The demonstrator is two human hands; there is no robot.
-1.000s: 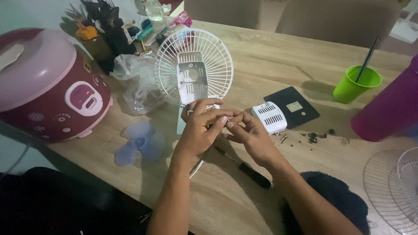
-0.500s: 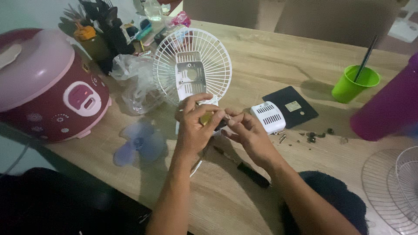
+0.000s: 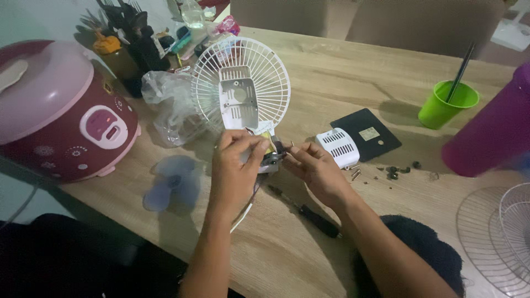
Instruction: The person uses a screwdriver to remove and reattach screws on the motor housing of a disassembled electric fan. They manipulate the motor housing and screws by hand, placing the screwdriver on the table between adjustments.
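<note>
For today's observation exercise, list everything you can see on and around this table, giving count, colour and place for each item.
Fan motor: one, dark metal, held between both hands.
Fan grille with motor mount: one, white, upright behind the hands.
Fan blade: one, pale blue, flat on the table, left of the hands.
Motor cover: one, white, vented, right of the hands.
Screwdriver: one, black handle, near edge.
Screws: several, dark, loose by the black pad.
Rice cooker: one, maroon and pink, far left.
Plastic bag: one, clear, beside the cooker.
Cup: one, green, with a dark stick.
Jug: one, purple, right.
Wire grilles: two, white, lower right.
Table: one, wooden.
Left hand, right hand: on the motor.
</note>
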